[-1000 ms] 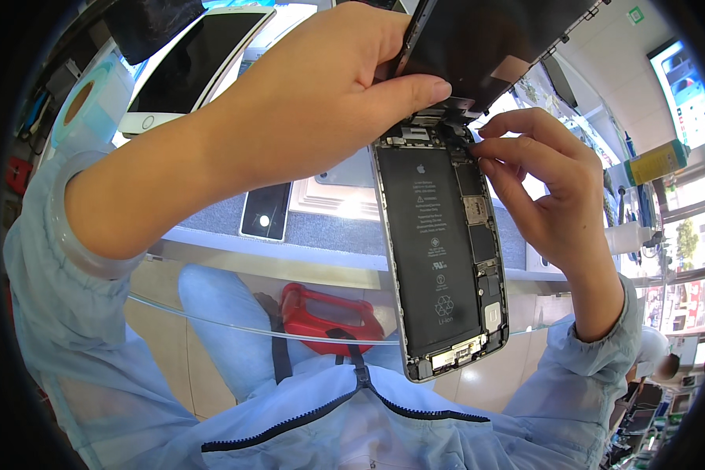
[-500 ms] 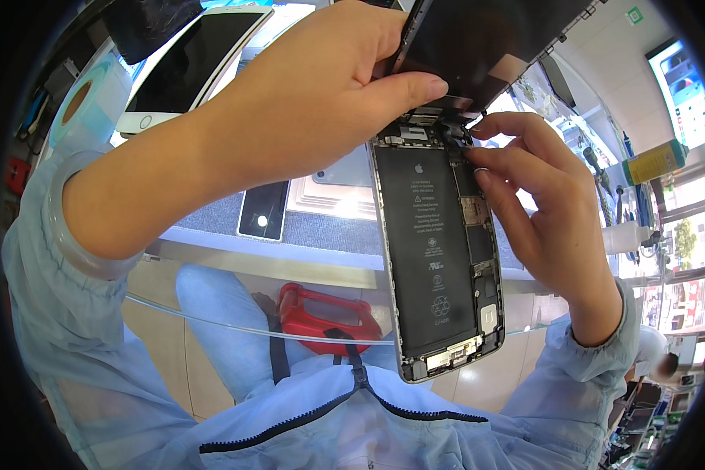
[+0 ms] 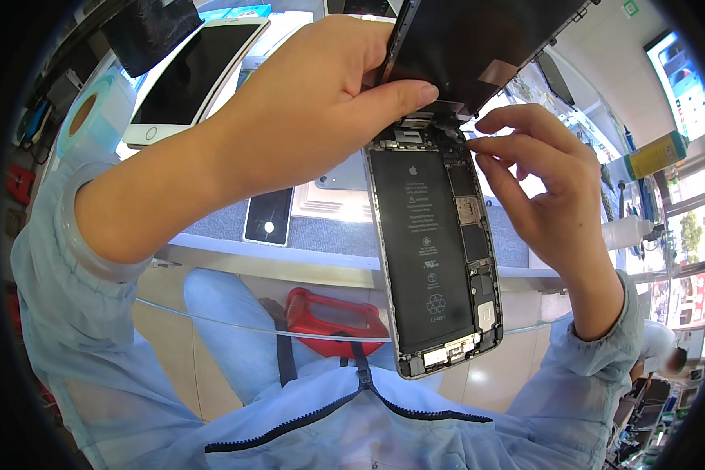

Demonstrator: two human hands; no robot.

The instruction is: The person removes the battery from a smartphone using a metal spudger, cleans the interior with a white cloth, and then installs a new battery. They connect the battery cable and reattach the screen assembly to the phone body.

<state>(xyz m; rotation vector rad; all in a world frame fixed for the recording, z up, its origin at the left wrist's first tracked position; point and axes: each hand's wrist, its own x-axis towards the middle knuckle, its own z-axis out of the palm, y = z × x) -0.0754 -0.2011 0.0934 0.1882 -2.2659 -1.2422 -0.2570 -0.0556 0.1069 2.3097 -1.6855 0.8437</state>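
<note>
An opened smartphone (image 3: 424, 243) is held up in front of me, its black battery and circuit parts exposed. Its dark screen panel (image 3: 486, 47) is tilted up from the top end of the body, with flex cables at the joint. My left hand (image 3: 345, 102) grips the phone at that joint, thumb across the lower edge of the screen panel and the other fingers behind it. My right hand (image 3: 536, 168) is at the body's upper right corner, index fingertip against the edge near the cables. Its thumb and fingers are curled slightly apart, with nothing visible between them.
A white-framed phone (image 3: 188, 78) lies at the back left, beside a roll of clear film (image 3: 82, 117). A smaller dark phone (image 3: 268, 215) rests on the grey mat behind the bench edge. A red case (image 3: 333, 321) is below, near my lap. Bottles (image 3: 654, 157) stand on the right.
My right fingers have drawn slightly back from the cables and loosened apart. The phone and my left hand have shifted a little, the phone slightly up and left.
</note>
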